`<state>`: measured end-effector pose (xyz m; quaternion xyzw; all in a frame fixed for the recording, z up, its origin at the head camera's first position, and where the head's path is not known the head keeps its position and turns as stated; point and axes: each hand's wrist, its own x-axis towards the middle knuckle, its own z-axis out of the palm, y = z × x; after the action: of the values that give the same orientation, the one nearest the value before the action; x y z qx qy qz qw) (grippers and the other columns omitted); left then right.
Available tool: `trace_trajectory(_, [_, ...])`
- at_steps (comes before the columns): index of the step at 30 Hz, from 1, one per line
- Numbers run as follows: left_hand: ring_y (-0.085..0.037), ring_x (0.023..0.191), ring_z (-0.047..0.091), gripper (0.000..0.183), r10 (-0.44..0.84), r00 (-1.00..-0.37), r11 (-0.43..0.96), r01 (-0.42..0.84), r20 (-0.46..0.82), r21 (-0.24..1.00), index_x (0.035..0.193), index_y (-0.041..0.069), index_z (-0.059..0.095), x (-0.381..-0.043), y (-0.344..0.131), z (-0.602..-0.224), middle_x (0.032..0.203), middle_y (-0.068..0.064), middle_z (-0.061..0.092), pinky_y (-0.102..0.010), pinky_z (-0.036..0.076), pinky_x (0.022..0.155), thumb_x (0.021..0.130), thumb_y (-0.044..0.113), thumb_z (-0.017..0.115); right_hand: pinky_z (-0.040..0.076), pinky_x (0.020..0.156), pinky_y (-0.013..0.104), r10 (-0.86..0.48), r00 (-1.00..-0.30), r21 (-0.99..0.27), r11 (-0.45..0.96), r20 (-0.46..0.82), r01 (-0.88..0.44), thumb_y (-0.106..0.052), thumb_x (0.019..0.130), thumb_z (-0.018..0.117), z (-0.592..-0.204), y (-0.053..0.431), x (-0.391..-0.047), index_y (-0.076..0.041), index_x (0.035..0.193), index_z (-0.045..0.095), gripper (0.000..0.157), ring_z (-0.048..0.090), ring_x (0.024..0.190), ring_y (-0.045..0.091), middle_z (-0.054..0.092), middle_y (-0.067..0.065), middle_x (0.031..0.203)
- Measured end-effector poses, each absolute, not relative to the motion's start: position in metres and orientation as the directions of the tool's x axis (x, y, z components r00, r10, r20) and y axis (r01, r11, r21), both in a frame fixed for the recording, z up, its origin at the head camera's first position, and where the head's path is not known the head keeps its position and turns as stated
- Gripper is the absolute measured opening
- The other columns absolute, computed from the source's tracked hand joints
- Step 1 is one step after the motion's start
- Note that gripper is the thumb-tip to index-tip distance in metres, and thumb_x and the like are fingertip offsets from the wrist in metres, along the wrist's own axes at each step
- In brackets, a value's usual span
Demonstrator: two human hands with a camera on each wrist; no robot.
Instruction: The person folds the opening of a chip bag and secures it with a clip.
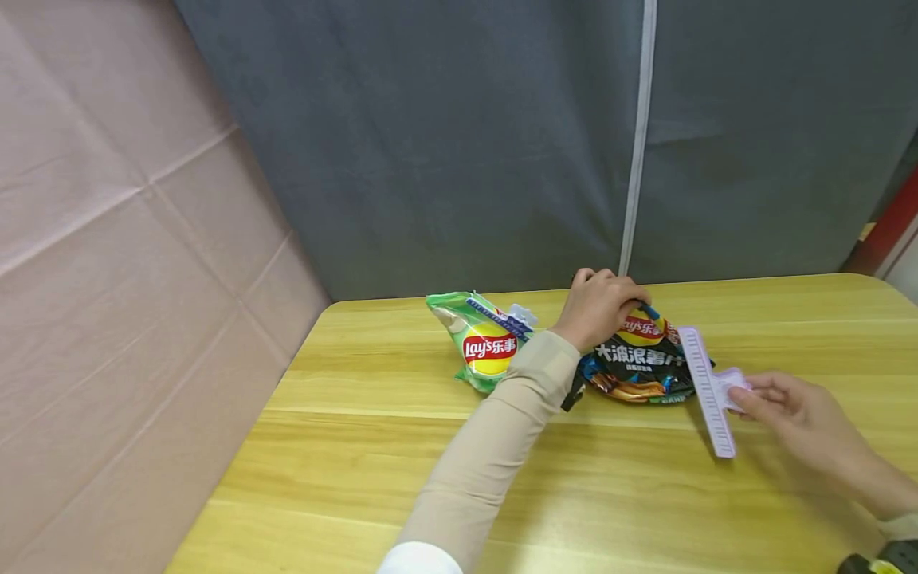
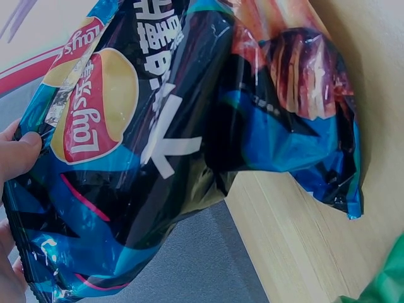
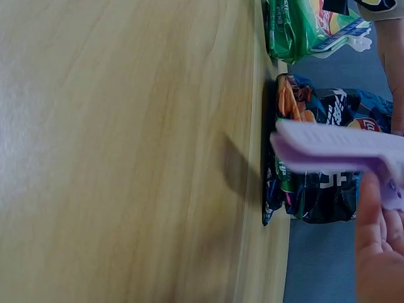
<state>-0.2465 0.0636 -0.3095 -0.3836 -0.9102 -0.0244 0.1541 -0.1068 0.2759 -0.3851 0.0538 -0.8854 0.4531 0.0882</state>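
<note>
A black Lay's chip bag (image 1: pixel 637 368) stands on the table, its folded top gripped by my left hand (image 1: pixel 597 306). In the left wrist view, the thumb (image 2: pixel 24 151) presses the bag's folded edge and the other fingers lie behind it. My right hand (image 1: pixel 806 414) pinches the handle of a long pale purple bag clip (image 1: pixel 706 392) between thumb and fingers. The clip is held just right of the black bag and overlaps its right edge in the head view. In the right wrist view, the purple clip (image 3: pixel 341 148) crosses in front of the bag.
Left of the black bag sits a green Lay's bag (image 1: pixel 469 331) with a blue clip (image 1: pixel 498 319) across its top. A dark grey curtain (image 1: pixel 459 159) hangs behind the wooden table (image 1: pixel 344 470). A pinkish cloth wall (image 1: pixel 122 263) rises on the left.
</note>
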Motion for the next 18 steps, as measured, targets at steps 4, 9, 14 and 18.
trace_trajectory(4, [-0.001,0.096,0.049,0.024,0.691,-0.658,0.706,0.703,0.298,-0.084,0.109,0.039,0.060,-0.247,0.063,-0.310,0.105,0.023,0.057,-0.025,0.026,0.091,0.093,0.033,0.044,0.040,0.055,0.012,0.041,-0.968,-0.754,0.636,0.248,-0.166,-0.014,0.085,0.060,-0.383,0.277,-0.106,0.003,0.091,0.057,0.018,0.055,0.064,-0.006,0.066,-0.003,0.076])
trace_trajectory(9, [-0.001,0.096,0.049,0.024,0.689,-0.660,0.710,0.698,0.300,-0.094,0.108,0.040,0.060,-0.246,0.063,-0.311,0.105,0.023,0.057,-0.024,0.027,0.091,0.092,0.033,0.044,0.039,0.052,0.013,0.068,-0.953,-0.693,0.702,0.294,-0.164,-0.015,0.083,0.063,-0.380,0.279,-0.106,0.000,0.086,0.059,0.016,0.047,0.063,-0.013,0.061,0.026,0.085])
trace_trajectory(14, [-0.001,0.096,0.048,0.024,0.687,-0.662,0.711,0.697,0.298,-0.091,0.108,0.040,0.060,-0.246,0.063,-0.310,0.105,0.023,0.057,-0.024,0.027,0.091,0.093,0.033,0.044,0.037,0.051,0.008,0.071,-0.929,-0.657,0.726,0.364,-0.202,-0.013,0.080,0.065,-0.377,0.284,-0.109,0.000,0.082,0.060,0.014,0.043,0.065,-0.017,0.058,0.032,0.089])
trace_trajectory(18, [-0.001,0.096,0.048,0.024,0.687,-0.664,0.712,0.696,0.296,-0.092,0.109,0.040,0.060,-0.246,0.063,-0.310,0.105,0.023,0.057,-0.025,0.026,0.091,0.093,0.033,0.043,0.035,0.050,0.008,0.082,-0.916,-0.631,0.749,0.393,-0.204,-0.014,0.079,0.067,-0.376,0.290,-0.112,0.001,0.080,0.061,0.016,0.040,0.063,-0.018,0.059,0.032,0.086])
